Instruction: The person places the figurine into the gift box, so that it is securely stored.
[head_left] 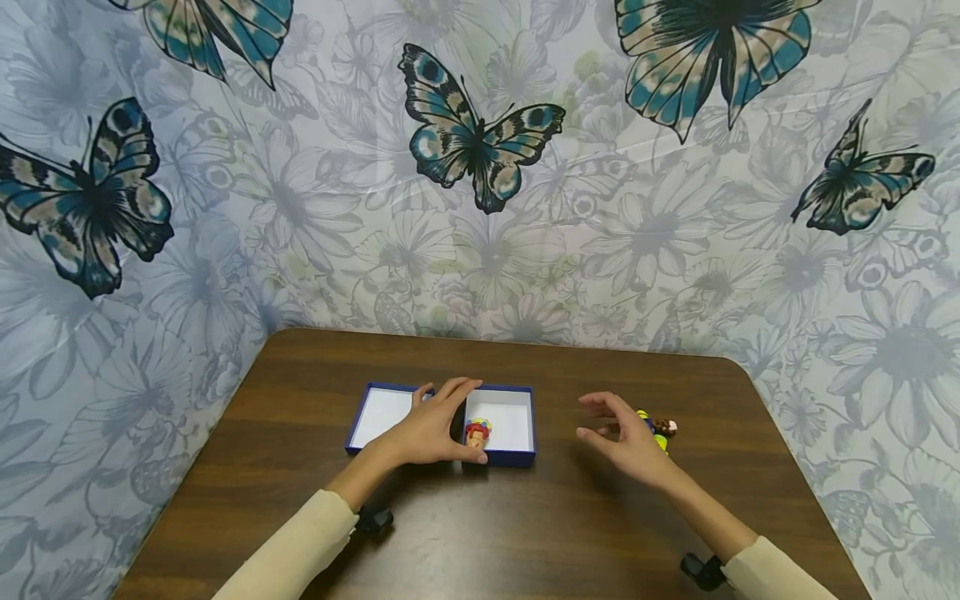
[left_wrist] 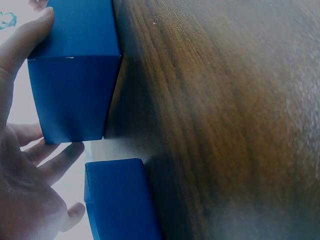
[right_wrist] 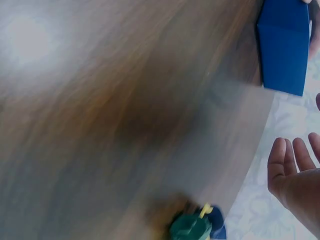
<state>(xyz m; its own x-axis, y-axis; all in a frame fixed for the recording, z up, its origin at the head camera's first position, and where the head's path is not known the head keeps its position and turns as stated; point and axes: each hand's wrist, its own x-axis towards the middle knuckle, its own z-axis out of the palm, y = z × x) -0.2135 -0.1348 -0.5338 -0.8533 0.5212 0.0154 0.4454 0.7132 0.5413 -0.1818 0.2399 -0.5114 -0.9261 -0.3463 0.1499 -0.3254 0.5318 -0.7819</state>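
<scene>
The left hand (head_left: 431, 435) grips the box (head_left: 517, 459) between thumb and wide-spread fingers; inside, between their tips, lies a doll (head_left: 477, 435). Left of those fingers sits a tray (head_left: 382, 411). The right hand (head_left: 630, 442) holds nothing, thumb and fingers apart; beyond its knuckles lie toys (head_left: 664, 427).

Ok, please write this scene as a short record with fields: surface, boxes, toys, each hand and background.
surface: brown table
right box: blue box, white inside
left box: blue tray, white inside
toy inside: small figure with red on it, in the right box
toys outside: colourful toys on the table, partly hidden; count unclear
left hand: grips the right box
right hand: holds nothing, near the outside toys
background: butterfly cloth
</scene>
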